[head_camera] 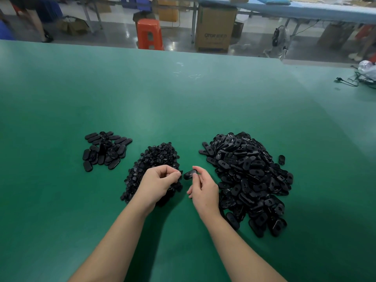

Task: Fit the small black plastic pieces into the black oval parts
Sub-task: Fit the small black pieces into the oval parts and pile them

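The right hand (204, 188) held one black oval part (190, 174) up off the green table (183, 98). The thumb and first finger were pinched on the oval's right end, and the other fingers were curled under. The left hand (160, 181) was just beside it. Its thumb and fingertips were squeezed together on a small black piece (180, 172), which was so tiny that only a bit of it showed. The piece and the oval were very near each other but did not look joined yet.

The left hand hung over the heap of small pieces (154, 159) in the middle. A big heap of oval parts (248, 180) lay to the right, with one oval (281, 159) lying alone past it. A smaller bunch of ovals (105, 149) lay well apart on the left. These were probably the finished ones, but it was too hard to tell.

To do this step well, the right hand should keep the oval steady with its hole facing the small piece. The left hand should line the piece up straight with the hole, not tipped. Then a soft, even push should seat it. If it went in crooked, it could jam or pop out and fall into the heap below.
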The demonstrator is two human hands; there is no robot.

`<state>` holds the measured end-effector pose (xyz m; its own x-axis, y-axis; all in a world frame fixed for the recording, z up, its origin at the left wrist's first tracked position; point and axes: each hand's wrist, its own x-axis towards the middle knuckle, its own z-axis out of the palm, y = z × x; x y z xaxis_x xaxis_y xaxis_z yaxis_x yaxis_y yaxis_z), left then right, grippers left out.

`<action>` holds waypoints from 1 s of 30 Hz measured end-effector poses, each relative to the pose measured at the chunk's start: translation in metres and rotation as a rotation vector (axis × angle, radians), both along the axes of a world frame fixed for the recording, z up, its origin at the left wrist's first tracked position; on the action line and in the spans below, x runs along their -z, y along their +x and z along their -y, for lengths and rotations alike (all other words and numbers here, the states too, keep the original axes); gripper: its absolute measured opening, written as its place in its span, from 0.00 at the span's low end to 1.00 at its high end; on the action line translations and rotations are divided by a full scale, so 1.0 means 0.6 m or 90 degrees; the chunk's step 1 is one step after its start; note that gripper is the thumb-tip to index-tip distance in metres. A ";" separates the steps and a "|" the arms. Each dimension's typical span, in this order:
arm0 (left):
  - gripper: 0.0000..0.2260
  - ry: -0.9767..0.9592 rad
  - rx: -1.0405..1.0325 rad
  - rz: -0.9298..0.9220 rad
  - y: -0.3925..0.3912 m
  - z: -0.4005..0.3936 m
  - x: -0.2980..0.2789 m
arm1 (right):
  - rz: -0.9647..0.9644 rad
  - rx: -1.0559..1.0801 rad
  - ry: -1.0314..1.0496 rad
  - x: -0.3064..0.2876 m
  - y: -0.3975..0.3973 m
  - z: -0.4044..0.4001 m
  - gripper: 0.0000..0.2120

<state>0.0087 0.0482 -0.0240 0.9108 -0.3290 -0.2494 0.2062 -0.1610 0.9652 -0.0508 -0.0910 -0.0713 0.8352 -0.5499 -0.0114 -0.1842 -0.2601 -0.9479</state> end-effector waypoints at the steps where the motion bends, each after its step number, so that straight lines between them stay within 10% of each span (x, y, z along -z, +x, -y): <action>1: 0.08 -0.009 0.001 -0.008 0.000 0.002 0.002 | 0.005 0.002 0.005 -0.001 0.000 0.000 0.10; 17: 0.09 0.280 0.046 0.142 0.014 0.046 0.018 | 0.012 0.004 0.011 -0.003 -0.002 0.003 0.09; 30: 0.08 0.211 -0.048 0.120 0.010 0.063 0.022 | 0.008 0.027 0.036 -0.009 -0.004 0.003 0.05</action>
<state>0.0148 0.0105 -0.0372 0.9693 -0.1897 -0.1566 0.0526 -0.4621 0.8852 -0.0532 -0.0929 -0.0657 0.8112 -0.5838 -0.0337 -0.1825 -0.1981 -0.9630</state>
